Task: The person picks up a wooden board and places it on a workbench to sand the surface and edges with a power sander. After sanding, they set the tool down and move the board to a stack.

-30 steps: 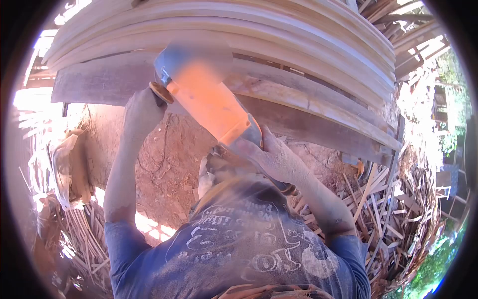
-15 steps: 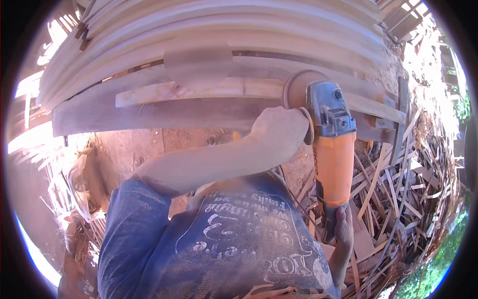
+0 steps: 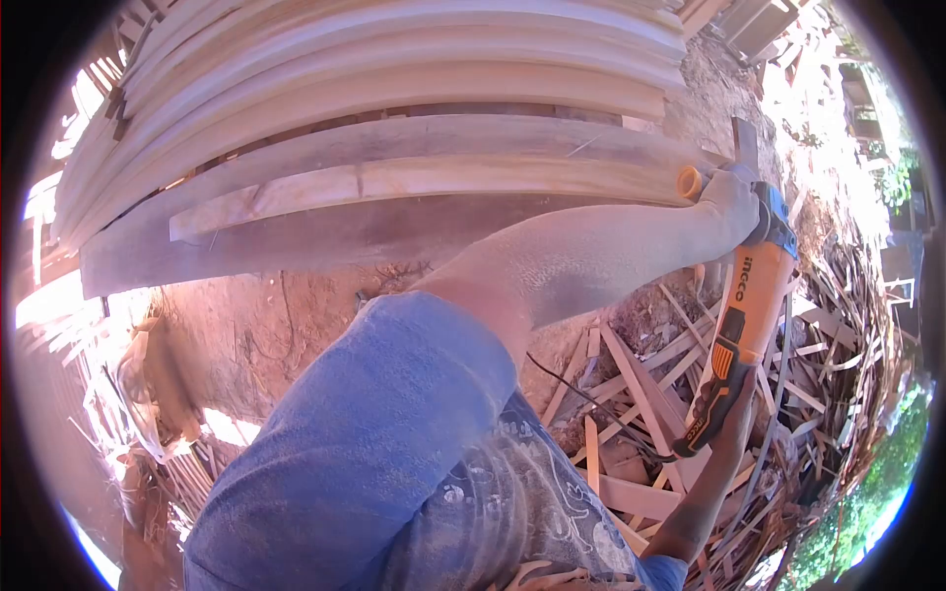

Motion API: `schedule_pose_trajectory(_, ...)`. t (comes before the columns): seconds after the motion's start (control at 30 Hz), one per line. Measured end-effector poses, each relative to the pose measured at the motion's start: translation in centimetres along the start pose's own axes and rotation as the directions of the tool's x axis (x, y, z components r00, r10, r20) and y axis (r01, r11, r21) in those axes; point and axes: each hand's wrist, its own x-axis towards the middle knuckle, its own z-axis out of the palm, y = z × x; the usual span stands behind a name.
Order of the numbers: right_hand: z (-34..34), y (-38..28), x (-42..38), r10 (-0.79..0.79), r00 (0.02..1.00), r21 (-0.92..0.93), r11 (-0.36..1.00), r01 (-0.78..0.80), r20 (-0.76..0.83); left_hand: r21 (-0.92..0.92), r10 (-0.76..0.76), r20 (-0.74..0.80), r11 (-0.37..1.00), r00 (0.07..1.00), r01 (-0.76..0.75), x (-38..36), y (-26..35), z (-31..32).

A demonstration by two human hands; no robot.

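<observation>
An orange and black power grinder (image 3: 746, 310) is held at the right, over the end of a pale wooden strip (image 3: 424, 182). My left hand (image 3: 731, 205) is wrapped round the side handle near the grinder's head, the handle's orange end sticking out to its left. Lower down, my right hand (image 3: 727, 394) grips the black rear part of the body. The pale strip lies on a wider dark board (image 3: 345, 231). The grinder's disc is hidden behind its head and my left hand.
Long pale boards (image 3: 394, 54) are stacked beyond the strip. Scrap wood pieces (image 3: 641, 394) litter the ground at the lower right, with a dark cable (image 3: 581, 392) running among them to the grinder. Brown ground (image 3: 236, 325) shows left of my arm.
Both hands have moved right with the grinder, from over the strip to its right end. The grinder is now more tilted, and my left arm reaches farther across.
</observation>
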Motion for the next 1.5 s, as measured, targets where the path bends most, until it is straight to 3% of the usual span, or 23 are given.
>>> schedule_pose_trajectory(0.07,0.6,1.6,-0.8,0.028,0.995,-0.002,1.0,-0.028,0.096,0.047,-0.039,0.02,0.998,0.999,0.038,-4.0,-1.4,-1.5)
schedule_pose_trajectory(0.13,3.4,2.7,-2.0,0.048,0.989,-0.02,0.999,-0.045,0.143,-0.112,-0.144,0.156,0.98,0.977,0.162,-9.6,-4.3,-4.9)
schedule_pose_trajectory(0.17,5.6,3.4,-3.1,0.061,0.988,-0.035,0.998,-0.056,0.141,-0.125,-0.173,0.144,0.973,0.974,0.192,-13.3,-6.2,-6.8)
schedule_pose_trajectory(0.23,9.9,5.2,-4.7,-0.03,0.969,-0.207,0.975,0.083,0.245,-0.099,-0.297,0.134,0.945,0.945,0.311,-21.0,-9.5,-10.1)
schedule_pose_trajectory(0.3,16.6,4.9,-8.0,-0.123,0.885,-0.254,0.932,0.258,0.449,-0.051,-0.438,0.158,0.891,0.885,0.45,-28.0,-12.7,-12.6)
schedule_pose_trajectory(0.43,27.1,5.7,-12.7,-0.084,0.818,-0.397,0.843,0.363,0.569,0.051,-0.608,0.185,0.79,0.772,0.611,-40.8,-18.4,-17.4)
schedule_pose_trajectory(0.5,30.7,6.9,-13.3,-0.071,0.772,-0.451,0.776,0.441,0.632,-0.008,-0.677,0.086,0.733,0.731,0.68,-46.5,-20.4,-19.4)
schedule_pose_trajectory(0.63,40.4,8.3,-18.1,-0.211,0.663,-0.435,0.609,0.664,0.718,0.026,-0.75,0.011,0.662,0.662,0.749,-56.8,-24.1,-22.0)
schedule_pose_trajectory(0.77,46.8,8.9,-20.2,0.099,0.643,-0.478,0.756,0.448,0.76,-0.016,-0.84,-0.001,0.543,0.543,0.84,-64.1,-27.2,-24.6)
schedule_pose_trajectory(0.8,48.5,8.8,-21.3,0.123,0.639,-0.478,0.772,0.42,0.759,-0.01,-0.855,0.008,0.519,0.519,0.855,-65.4,-27.9,-25.1)
schedule_pose_trajectory(0.9,52.6,8.9,-22.0,0.066,0.557,-0.413,0.744,0.525,0.828,0.006,-0.884,-0.009,0.467,0.467,0.884,-68.6,-29.2,-26.1)
schedule_pose_trajectory(0.93,53.4,9.0,-22.0,0.025,0.519,-0.375,0.721,0.583,0.855,0.014,-0.887,-0.018,0.461,0.461,0.887,-69.3,-29.6,-26.4)
schedule_pose_trajectory(1.03,54.1,9.4,-21.4,-0.009,0.507,-0.324,0.759,0.565,0.862,-0.034,-0.894,0.033,0.446,0.447,0.894,-69.6,-30.6,-26.6)
schedule_pose_trajectory(1.13,50.7,8.9,-22.0,0.0,0.615,-0.387,0.777,0.496,0.789,-0.101,-0.828,0.115,0.54,0.549,0.836,-65.8,-28.8,-26.9)
schedule_pose_trajectory(1.2,45.0,9.3,-22.1,0.068,0.697,-0.475,0.779,0.409,0.713,-0.159,-0.735,0.257,0.609,0.628,0.777,-62.4,-27.8,-24.6)
schedule_pose_trajectory(1.27,38.7,11.2,-22.7,-0.002,0.807,-0.389,0.876,0.287,0.591,-0.242,-0.567,0.334,0.721,0.753,0.649,-56.9,-25.3,-24.6)
schedule_pose_trajectory(1.3,33.6,13.7,-21.2,-0.064,0.857,-0.399,0.865,0.303,0.511,-0.348,-0.456,0.385,0.733,0.802,0.584,-54.1,-24.7,-22.7)
schedule_pose_trajectory(1.33,31.2,14.8,-21.0,-0.063,0.901,-0.38,0.892,0.244,0.429,-0.434,-0.377,0.312,0.76,0.872,0.484,-51.9,-23.6,-21.3)
schedule_pose_trajectory(1.37,28.8,15.9,-20.8,-0.062,0.937,-0.35,0.918,0.189,0.343,-0.398,-0.305,0.328,0.814,0.894,0.423,-49.3,-22.7,-20.7)
schedule_pose_trajectory(1.43,28.4,15.8,-22.1,0.086,0.975,-0.178,0.983,-0.05,0.203,-0.275,-0.199,0.31,0.917,0.93,0.288,-44.7,-21.5,-19.3)
schedule_pose_trajectory(1.5,31.0,15.5,-22.8,0.078,0.984,-0.113,0.992,-0.061,0.16,-0.151,-0.215,0.21,0.957,0.954,0.249,-43.8,-21.2,-17.8)
